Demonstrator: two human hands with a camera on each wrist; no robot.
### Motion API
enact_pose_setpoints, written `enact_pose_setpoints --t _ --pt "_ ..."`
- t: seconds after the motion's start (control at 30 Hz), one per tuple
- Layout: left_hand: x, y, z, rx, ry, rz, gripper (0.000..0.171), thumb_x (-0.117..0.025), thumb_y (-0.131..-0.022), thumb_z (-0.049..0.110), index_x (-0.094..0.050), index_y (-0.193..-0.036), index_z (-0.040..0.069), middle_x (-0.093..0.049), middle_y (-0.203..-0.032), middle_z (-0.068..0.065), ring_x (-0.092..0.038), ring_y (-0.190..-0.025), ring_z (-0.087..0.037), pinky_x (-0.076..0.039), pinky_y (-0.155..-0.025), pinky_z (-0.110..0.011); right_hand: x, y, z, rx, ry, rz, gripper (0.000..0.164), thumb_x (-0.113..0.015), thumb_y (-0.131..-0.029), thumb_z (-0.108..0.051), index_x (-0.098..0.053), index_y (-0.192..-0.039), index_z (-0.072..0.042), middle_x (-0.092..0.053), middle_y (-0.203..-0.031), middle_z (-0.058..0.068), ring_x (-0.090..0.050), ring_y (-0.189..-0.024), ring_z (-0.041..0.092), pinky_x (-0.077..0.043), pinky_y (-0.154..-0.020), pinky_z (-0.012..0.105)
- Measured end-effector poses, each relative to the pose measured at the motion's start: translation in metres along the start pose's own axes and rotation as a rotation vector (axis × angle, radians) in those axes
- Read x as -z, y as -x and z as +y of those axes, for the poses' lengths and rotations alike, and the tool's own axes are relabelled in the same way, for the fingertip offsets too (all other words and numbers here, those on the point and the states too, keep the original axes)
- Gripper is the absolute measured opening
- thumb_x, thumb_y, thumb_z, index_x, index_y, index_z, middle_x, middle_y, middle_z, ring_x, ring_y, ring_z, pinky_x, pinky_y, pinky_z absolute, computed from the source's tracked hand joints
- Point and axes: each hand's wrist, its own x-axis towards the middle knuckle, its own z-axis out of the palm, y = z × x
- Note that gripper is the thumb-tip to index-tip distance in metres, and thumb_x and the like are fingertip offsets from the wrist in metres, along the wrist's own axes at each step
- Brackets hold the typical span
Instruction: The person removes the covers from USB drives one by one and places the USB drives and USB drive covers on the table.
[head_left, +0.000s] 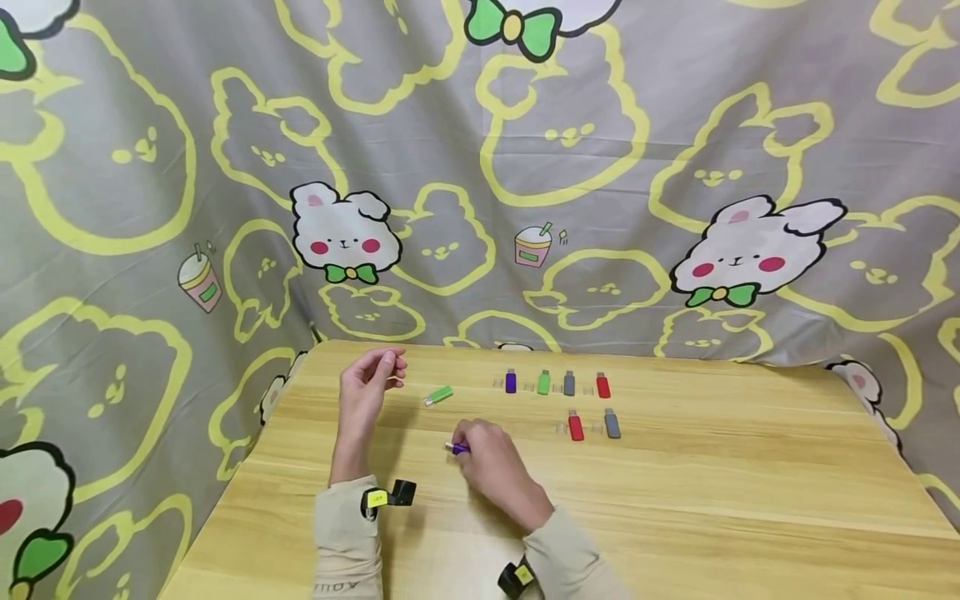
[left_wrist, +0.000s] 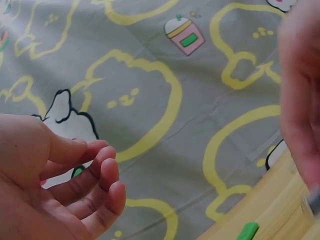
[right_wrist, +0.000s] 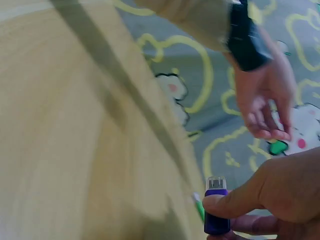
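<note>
Between thumb and fingers, my right hand [head_left: 495, 464] pinches a purple USB stick [right_wrist: 217, 216], its metal plug bare and pointing away from the hand. My left hand [head_left: 366, 387] is raised over the left part of the table, fingers loosely curled, thumb near the index finger; I see nothing in it. A green USB stick [head_left: 439, 396] lies on the wood between the two hands, plug toward the lower left. In the left wrist view, only one end of that green stick [left_wrist: 248, 231] shows at the bottom edge.
Right of the hands, a back row holds a purple stick [head_left: 511, 382], a green stick [head_left: 543, 382], a grey stick [head_left: 569, 383] and a red stick [head_left: 603, 385], with small clear caps beside them. In front lie another red stick [head_left: 576, 427] and grey stick [head_left: 612, 424]. A patterned curtain [head_left: 450, 150] borders the table [head_left: 712, 500].
</note>
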Motion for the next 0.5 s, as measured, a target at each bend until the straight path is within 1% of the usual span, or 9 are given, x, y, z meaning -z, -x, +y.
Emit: enact_pose_setpoints --t 0.13,0.27,0.37,0.5 --pt "-0.01 0.001 0.0 0.005 -0.014 -0.042 0.024 -0.057 -0.105 0.006 -0.066 -0.112 -0.016 -0.069 -0.091 -0.015 -0.065 -0.078 -0.016 -0.058 -0.07 -0.025 0.021 0.002 0.008 -0.009 -0.06 0.019 0.018 -0.073 -0.087 0.008 -0.072 -0.097 -0.007 -0.068 -0.088 0.001 -0.062 -0.078 0.015 -0.053 -0.068 0.023" --pt "-0.02 0.003 -0.001 0.007 -0.045 -0.101 0.022 -0.058 -0.105 0.005 -0.068 -0.111 -0.014 -0.069 -0.093 -0.021 -0.065 -0.077 -0.015 -0.058 -0.07 -0.026 0.041 0.004 0.015 -0.002 -0.095 0.049 0.017 -0.073 -0.089 0.007 -0.073 -0.099 -0.006 -0.07 -0.09 0.005 -0.063 -0.08 0.013 -0.055 -0.069 0.024" --pt "-0.027 0.005 -0.003 0.004 -0.082 -0.161 0.022 -0.058 -0.105 0.005 -0.069 -0.112 -0.014 -0.069 -0.095 -0.024 -0.065 -0.078 -0.017 -0.059 -0.071 -0.029 0.053 0.007 0.019 0.01 -0.113 0.094 0.015 -0.074 -0.089 0.007 -0.074 -0.099 -0.005 -0.072 -0.092 0.008 -0.066 -0.08 0.015 -0.057 -0.07 0.025" --pt "-0.036 0.007 -0.006 0.008 -0.147 -0.247 0.021 -0.059 -0.105 0.006 -0.07 -0.11 -0.011 -0.069 -0.097 -0.025 -0.066 -0.079 -0.019 -0.06 -0.072 -0.034 0.064 0.009 0.025 -0.009 -0.146 0.166 0.016 -0.077 -0.088 0.006 -0.077 -0.098 -0.006 -0.075 -0.095 0.005 -0.068 -0.079 0.015 -0.059 -0.07 0.026"
